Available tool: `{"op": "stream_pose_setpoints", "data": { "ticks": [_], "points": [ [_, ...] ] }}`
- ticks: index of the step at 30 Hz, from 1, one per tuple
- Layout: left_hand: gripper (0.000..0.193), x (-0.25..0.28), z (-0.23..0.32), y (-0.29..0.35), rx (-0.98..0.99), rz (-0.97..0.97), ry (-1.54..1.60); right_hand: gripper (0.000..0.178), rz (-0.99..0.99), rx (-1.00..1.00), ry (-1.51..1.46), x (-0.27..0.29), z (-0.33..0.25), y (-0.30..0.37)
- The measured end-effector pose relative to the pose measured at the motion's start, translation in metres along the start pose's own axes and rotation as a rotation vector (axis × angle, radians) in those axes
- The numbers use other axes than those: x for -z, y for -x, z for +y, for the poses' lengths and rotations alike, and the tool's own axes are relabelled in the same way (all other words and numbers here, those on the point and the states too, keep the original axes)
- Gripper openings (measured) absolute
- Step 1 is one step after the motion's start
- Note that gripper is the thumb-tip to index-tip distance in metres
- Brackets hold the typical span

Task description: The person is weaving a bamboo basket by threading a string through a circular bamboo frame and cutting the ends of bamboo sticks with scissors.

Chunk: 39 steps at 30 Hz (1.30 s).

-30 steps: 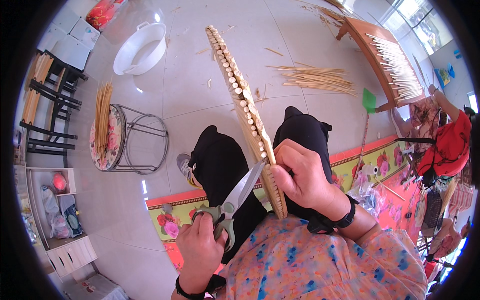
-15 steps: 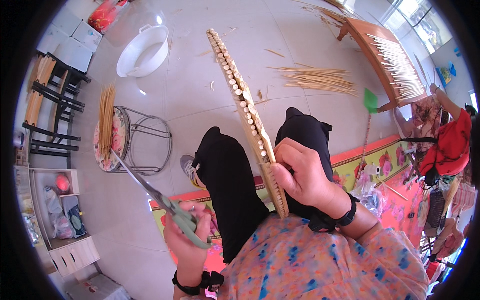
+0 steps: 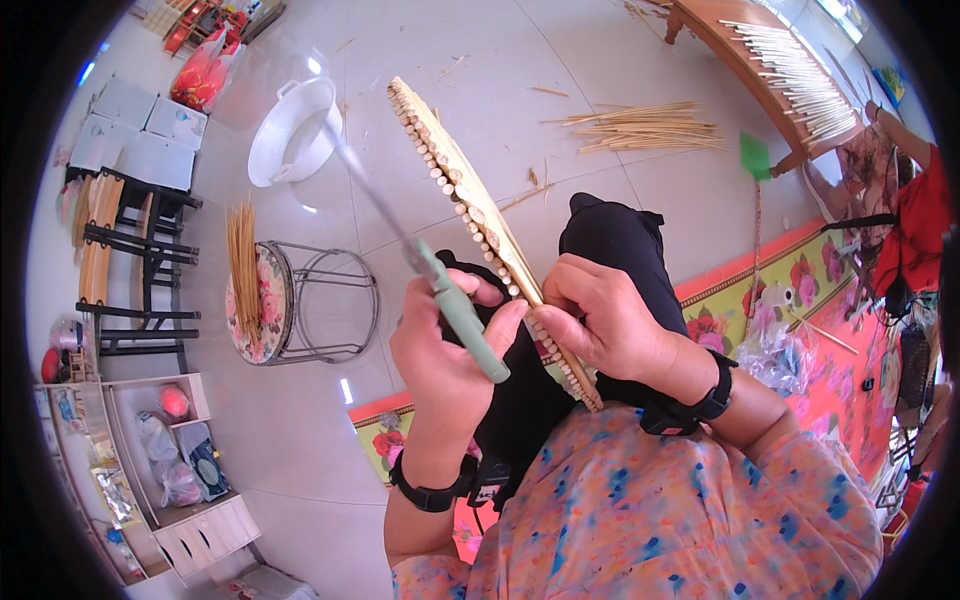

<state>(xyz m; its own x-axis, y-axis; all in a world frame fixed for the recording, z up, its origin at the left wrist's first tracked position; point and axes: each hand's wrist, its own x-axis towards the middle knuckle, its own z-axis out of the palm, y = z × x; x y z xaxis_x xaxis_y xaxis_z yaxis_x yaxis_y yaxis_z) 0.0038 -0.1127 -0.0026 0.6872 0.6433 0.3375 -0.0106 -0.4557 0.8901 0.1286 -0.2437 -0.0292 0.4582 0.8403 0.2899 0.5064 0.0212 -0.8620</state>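
Observation:
In my left hand (image 3: 440, 360) I hold a pair of scissors with green handles (image 3: 462, 318), their long thin blades pointing up and to the left, blurred. My left thumb reaches the edge of a long, narrow woven piece of straw-coloured sticks (image 3: 455, 185). Rows of pale round cut ends line that edge. My right hand (image 3: 605, 312) pinches the piece near its lower part, thumb on top, close to the left fingertips. The piece slants up and away over my black-trousered knees, and its near end rests by my patterned garment.
Left stands a round stool (image 3: 270, 335) bearing a bundle of thin sticks (image 3: 243, 270). Beyond are a white basin (image 3: 318, 145) and more sticks on the floor (image 3: 650, 130). At right are a wooden bench with pale sticks (image 3: 715, 75), a green swatter (image 3: 755, 157) and a person in red (image 3: 915, 235).
My left hand has come up and rightward with the scissors to the woven piece, and its thumb now meets the edge. The scissors' blades swung away from the stool. The view has shifted slightly.

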Motion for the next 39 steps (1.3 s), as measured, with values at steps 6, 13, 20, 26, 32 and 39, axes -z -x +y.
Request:
{"op": "stream_pose_setpoints", "data": {
  "ticks": [6,13,20,26,32,39],
  "points": [
    [0.031,0.001,0.012,-0.009,0.160,-0.067,-0.036,0.025,0.010,-0.038,0.011,-0.005,-0.002,0.002],
    [0.028,0.001,0.020,-0.012,0.177,-0.109,-0.066,0.026,0.031,-0.052,-0.020,-0.001,0.002,0.004],
    [0.027,-0.006,0.024,-0.011,0.026,-0.095,-0.274,0.028,-0.019,-0.065,-0.016,0.000,-0.004,0.004],
    [0.026,0.002,0.013,-0.004,0.130,-0.065,-0.057,0.028,-0.022,-0.087,-0.032,0.003,0.001,0.005],
    [0.028,0.048,0.004,0.028,0.213,-0.041,-0.170,0.028,-0.012,-0.044,-0.036,0.008,0.004,0.004],
    [0.039,0.096,0.007,0.071,-0.005,-0.374,-0.894,0.028,0.017,-0.014,-0.087,0.002,0.007,0.002]
  ]
}}
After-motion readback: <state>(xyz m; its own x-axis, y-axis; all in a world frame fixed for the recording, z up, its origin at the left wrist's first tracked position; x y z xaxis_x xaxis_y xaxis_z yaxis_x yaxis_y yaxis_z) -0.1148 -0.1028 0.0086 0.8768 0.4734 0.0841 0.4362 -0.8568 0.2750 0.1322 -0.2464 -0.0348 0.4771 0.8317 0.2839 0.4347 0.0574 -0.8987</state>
